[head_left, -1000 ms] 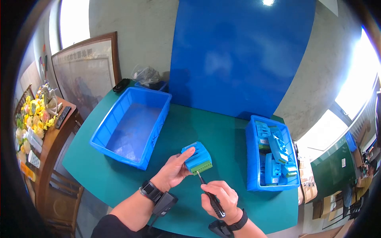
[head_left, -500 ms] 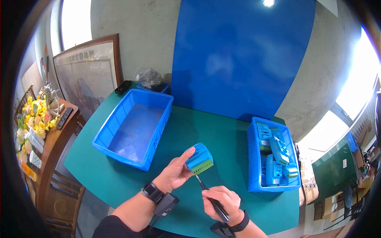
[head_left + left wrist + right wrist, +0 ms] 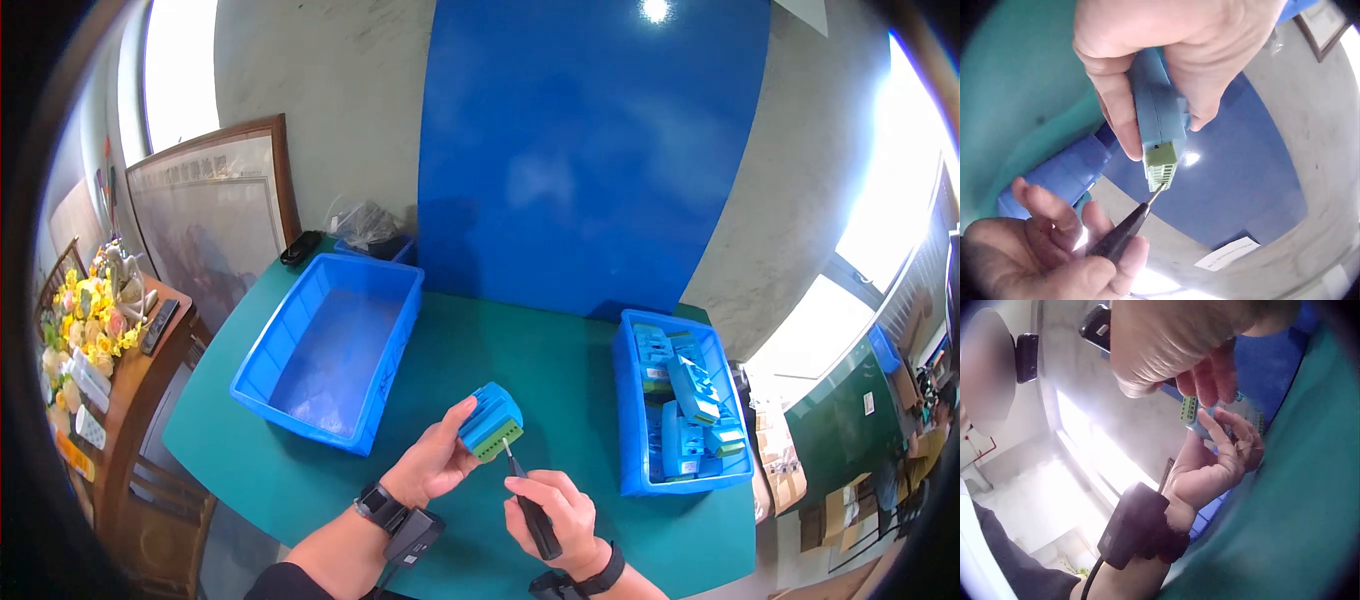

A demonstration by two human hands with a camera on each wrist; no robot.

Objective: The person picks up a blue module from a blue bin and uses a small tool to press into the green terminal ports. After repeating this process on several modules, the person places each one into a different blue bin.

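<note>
My left hand [image 3: 432,462] grips a light-blue plastic module [image 3: 484,412], thumb on one side and fingers on the other. Along the module's near edge runs a green terminal block [image 3: 495,440] with a row of small openings. In my right hand [image 3: 562,518] is a screwdriver [image 3: 535,517] with a black handle and a thin metal shaft. Its tip meets the right part of the green block in the head view. The left wrist view shows the screwdriver [image 3: 1124,232] reaching the slotted face of the terminal block [image 3: 1161,167], with the module [image 3: 1159,112] held from above.
On the green table [image 3: 480,340] stands a blue bin [image 3: 378,400] at the left with nothing in it. A second blue bin [image 3: 632,440] at the right holds several similar modules [image 3: 684,440]. Behind the left bin are a plastic bag [image 3: 365,225] and a black object [image 3: 301,248].
The screwdriver tip has gone from the left part of the green block, off its lower edge, to its right part. The left hand keeps hold of the module. The head view has tilted up slightly.
</note>
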